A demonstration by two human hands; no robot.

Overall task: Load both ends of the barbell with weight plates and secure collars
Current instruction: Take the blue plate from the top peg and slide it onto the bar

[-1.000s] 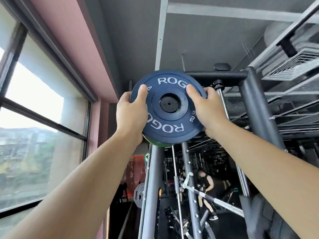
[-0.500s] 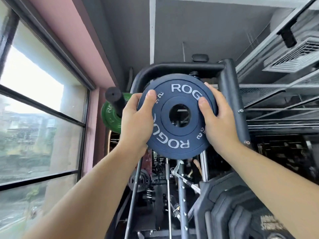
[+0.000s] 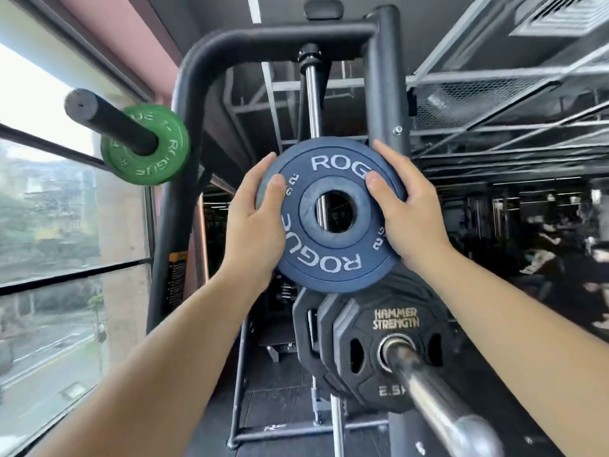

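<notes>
A small blue plate (image 3: 329, 255) marked ROGUE hangs in the air at the centre of the head view, its hole free. My left hand (image 3: 253, 222) grips its left rim and my right hand (image 3: 408, 212) grips its right rim. Just below it, the steel barbell sleeve (image 3: 435, 394) points toward me and carries several black Hammer Strength plates (image 3: 392, 328). No collar shows on the sleeve.
A black storage peg (image 3: 108, 122) at the upper left holds a green plate (image 3: 155, 159). The dark rack frame (image 3: 384, 77) arches behind the blue plate, with a chrome guide rod (image 3: 311, 100) inside it. Windows run along the left.
Both hands drew the blue plate off the storage peg and brought it down. The peg with the green plate now sits to the left, and the loaded barbell sleeve has come into view below.
</notes>
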